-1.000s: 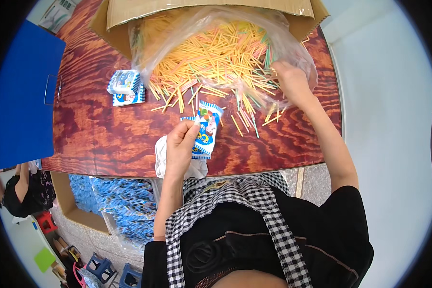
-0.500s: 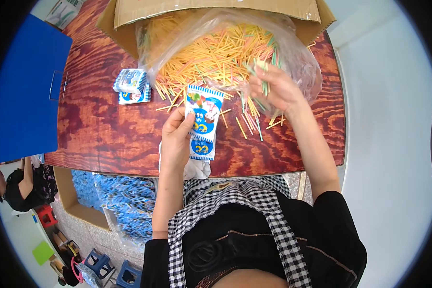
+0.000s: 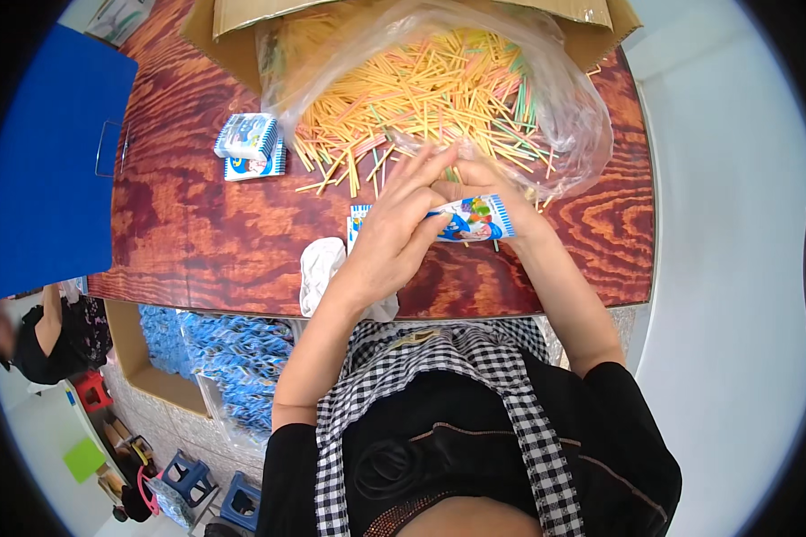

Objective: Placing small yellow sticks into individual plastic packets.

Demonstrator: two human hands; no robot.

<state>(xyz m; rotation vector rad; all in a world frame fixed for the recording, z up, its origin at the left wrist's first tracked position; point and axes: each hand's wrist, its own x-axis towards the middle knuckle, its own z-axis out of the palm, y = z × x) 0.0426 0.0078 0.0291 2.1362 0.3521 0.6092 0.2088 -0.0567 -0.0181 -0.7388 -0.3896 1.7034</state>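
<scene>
At the near edge of the worktop [image 3: 197, 237], we looked down over a black-and-white checked apron [image 3: 421, 353]. Left of it, below that edge, we saw a cardboard carton [image 3: 166, 385] and, beside and in it, a mass of blue packets [image 3: 242, 358]. A crumpled white cloth [image 3: 321, 273] lay on the worktop along the near edge, left of its middle, partly behind the left forearm.

A little farther in, near the middle of the worktop, we had the left hand [image 3: 403, 215] nearly closed, its fingers lying together and its thumb pressed against them to pinch one end of a blue-and-white wrapper [image 3: 476, 220]. The wrapper's free striped end pointed toward the right edge, close by the right wrist. We found the right hand [image 3: 488, 183] just behind, its fingers overlapped by the left ones; we could not tell how far it was open or whether it had hold of anything. A second wrapper [image 3: 357, 217] showed partly behind the left hand.

Toward the left edge, we saw two small packs [image 3: 247, 136] stacked askew, one on the other. Beyond the hands, a heap of thin yellow, pink and green sticks [image 3: 421, 89] spread from a clear plastic bag [image 3: 573, 125], some loose on the wood. Behind it, at the far edge, stood an open cardboard box [image 3: 591, 27].
</scene>
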